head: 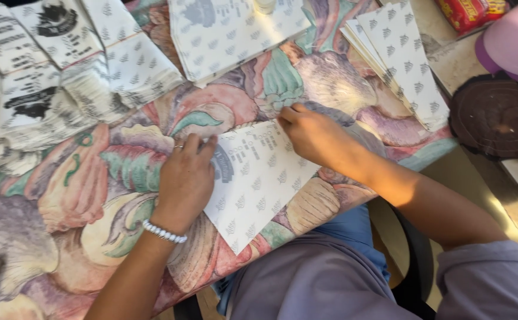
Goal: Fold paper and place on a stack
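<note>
A white printed paper sheet (pixel 259 178) with small leaf marks lies on the flowered tablecloth (pixel 81 195) near the table's front edge. My left hand (pixel 185 178) presses flat on the sheet's left edge; it wears a ring and a white bead bracelet. My right hand (pixel 312 136) pinches the sheet's far upper corner with its fingertips.
Piles of folded printed paper (pixel 45 77) lie at the back left. More patterned sheets (pixel 235 32) sit at the back middle, and a stack of patterned sheets (pixel 404 59) at the right. A dark round mat (pixel 499 115), a pink container (pixel 513 41) and a red packet (pixel 469 12) sit on the side surface.
</note>
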